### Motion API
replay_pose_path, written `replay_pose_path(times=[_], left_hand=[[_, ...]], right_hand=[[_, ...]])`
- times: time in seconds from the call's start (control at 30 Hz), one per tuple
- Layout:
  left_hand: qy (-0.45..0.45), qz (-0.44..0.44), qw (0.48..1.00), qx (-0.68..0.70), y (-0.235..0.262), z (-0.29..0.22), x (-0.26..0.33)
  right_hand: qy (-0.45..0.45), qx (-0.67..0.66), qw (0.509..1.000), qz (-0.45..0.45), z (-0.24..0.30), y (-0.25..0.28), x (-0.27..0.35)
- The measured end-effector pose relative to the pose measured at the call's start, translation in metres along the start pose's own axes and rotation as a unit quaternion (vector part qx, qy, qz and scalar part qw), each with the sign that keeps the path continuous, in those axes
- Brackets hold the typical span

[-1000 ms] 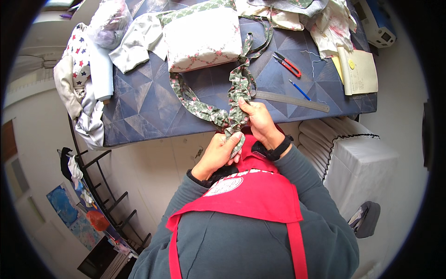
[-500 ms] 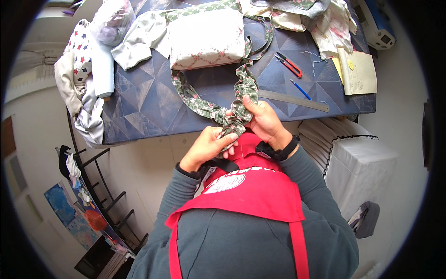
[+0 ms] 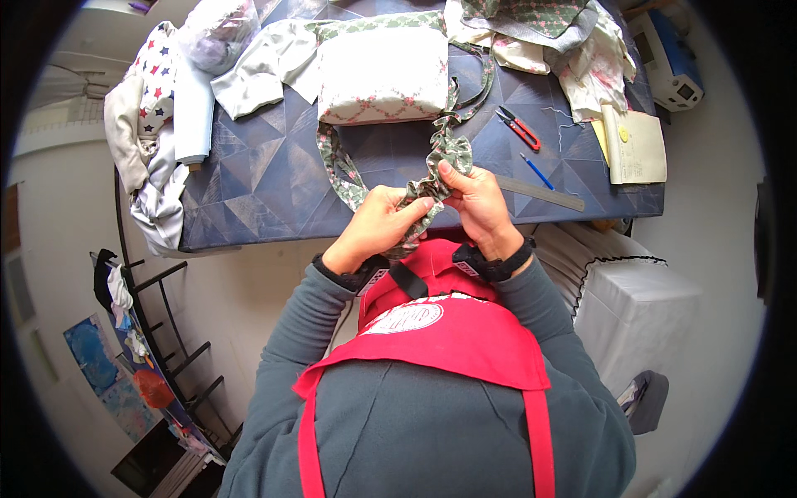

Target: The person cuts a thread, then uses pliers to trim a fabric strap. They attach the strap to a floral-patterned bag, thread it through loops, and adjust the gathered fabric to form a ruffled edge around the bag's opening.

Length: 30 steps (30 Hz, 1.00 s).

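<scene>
A gathered green floral fabric strap (image 3: 452,151) runs from a white and floral fabric bag (image 3: 382,75) toward me. My left hand (image 3: 383,217) pinches the bunched strap near the table's front edge. Just to its right, my right hand (image 3: 475,199) grips the same strap, thumb on top. The strap's near end hangs down below my left fingers. Another part of it loops along the bag's left side and lies flatter. The bag rests on its side on the table, with a thinner strap at its right.
On the dark patterned table (image 3: 266,199) lie red thread snips (image 3: 520,130), a blue pen (image 3: 538,172) and a metal ruler (image 3: 544,195). A notebook (image 3: 638,148) is at the right edge. Folded cloths, a pale fabric roll (image 3: 193,116) and a plastic bag (image 3: 220,37) lie left.
Both hands have moved up along the strap, closer to the bag, with the left hand shifting most. The view has shifted slightly, and more of the strap's end hangs below the hands.
</scene>
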State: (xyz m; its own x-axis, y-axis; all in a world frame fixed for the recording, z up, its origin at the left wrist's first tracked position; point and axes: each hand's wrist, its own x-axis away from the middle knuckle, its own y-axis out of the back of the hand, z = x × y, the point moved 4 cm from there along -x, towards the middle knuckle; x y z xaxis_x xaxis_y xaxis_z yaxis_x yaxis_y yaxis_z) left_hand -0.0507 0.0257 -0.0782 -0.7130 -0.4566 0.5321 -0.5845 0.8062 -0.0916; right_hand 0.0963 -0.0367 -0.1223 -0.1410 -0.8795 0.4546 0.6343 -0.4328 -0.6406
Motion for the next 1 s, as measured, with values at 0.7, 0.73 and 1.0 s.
replay_pose_path(times=[0.7,0.73,1.0], left_hand=[[-0.249,0.241,0.923,-0.167,0.090,-0.123,0.077],[-0.226,0.244,0.930,-0.156,0.092,-0.124,0.079],[-0.187,0.117,0.972,-0.079,0.111,-0.101,0.084]], right_hand=[[0.383,0.512,0.749,0.174,0.106,-0.064,-0.007],[0.342,0.528,0.708,0.321,0.097,-0.084,-0.005],[0.195,0.466,0.723,0.472,0.052,-0.140,0.019]])
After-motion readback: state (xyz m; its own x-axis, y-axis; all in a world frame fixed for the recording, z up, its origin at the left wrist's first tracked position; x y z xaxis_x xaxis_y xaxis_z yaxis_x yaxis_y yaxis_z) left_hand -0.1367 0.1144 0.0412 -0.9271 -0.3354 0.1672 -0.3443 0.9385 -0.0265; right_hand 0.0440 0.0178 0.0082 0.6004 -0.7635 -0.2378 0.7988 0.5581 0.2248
